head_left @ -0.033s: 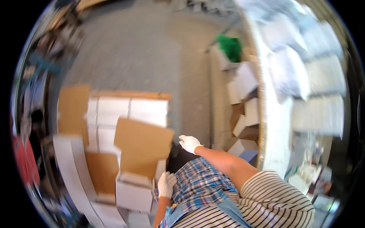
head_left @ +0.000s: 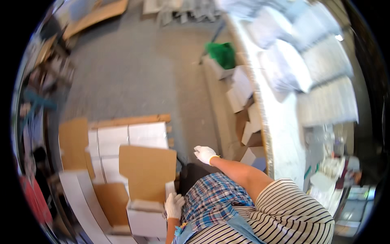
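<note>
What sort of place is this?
Probably a packing area in a workshop or warehouse: an open white cardboard box beside the gloved left hand, white boxes lined up on a wooden pallet, and white bundles on a long table.

The grey floor [head_left: 134, 69] gives passage between the white stack [head_left: 148, 135] and the table [head_left: 284, 134]. The raised flap [head_left: 148, 171] of the open box [head_left: 147, 221] partly bars the stack; white bundles [head_left: 286, 67] crowd the table's right side.

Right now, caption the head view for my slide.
Gloved left hand beside a white box with its brown-lined lid raised; gloved right hand held out past a plaid apron.
</note>
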Tool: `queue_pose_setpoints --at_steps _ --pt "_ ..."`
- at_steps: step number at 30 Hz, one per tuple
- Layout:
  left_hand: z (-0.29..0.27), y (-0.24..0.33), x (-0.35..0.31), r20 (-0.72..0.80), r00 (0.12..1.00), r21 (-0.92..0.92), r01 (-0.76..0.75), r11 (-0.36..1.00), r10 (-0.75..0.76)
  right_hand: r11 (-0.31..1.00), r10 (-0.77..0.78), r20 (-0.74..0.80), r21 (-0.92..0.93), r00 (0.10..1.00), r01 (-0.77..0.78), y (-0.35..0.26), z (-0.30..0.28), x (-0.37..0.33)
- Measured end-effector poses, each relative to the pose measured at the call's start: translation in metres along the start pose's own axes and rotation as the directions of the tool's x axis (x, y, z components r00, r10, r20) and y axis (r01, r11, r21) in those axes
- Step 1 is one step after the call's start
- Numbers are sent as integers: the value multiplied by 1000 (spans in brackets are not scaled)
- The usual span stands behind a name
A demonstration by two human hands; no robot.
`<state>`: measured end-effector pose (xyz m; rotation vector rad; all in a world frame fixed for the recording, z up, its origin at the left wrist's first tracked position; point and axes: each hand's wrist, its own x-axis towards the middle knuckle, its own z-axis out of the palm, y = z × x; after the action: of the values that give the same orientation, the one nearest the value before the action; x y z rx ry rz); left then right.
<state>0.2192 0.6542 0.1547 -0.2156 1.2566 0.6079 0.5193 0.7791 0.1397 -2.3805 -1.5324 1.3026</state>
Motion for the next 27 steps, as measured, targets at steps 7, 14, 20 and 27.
queue_pose_setpoints --at_steps 7,14,20,27 --pt "2 74 38 81 993 460 -108 881 80 745 223 -174 665 959 -53 37 -145 -126" --pt "97 82 27 156 988 661 -94 745 -13 764 215 -488 624 846 166 46 -194 -243" --pt "178 26 26 96 989 922 -47 384 -109 854 327 -757 494 566 166 143 -182 -294" --pt "183 -26 88 473 868 862 -420 284 -152 819 499 -769 569 400 72 218 -156 -365"
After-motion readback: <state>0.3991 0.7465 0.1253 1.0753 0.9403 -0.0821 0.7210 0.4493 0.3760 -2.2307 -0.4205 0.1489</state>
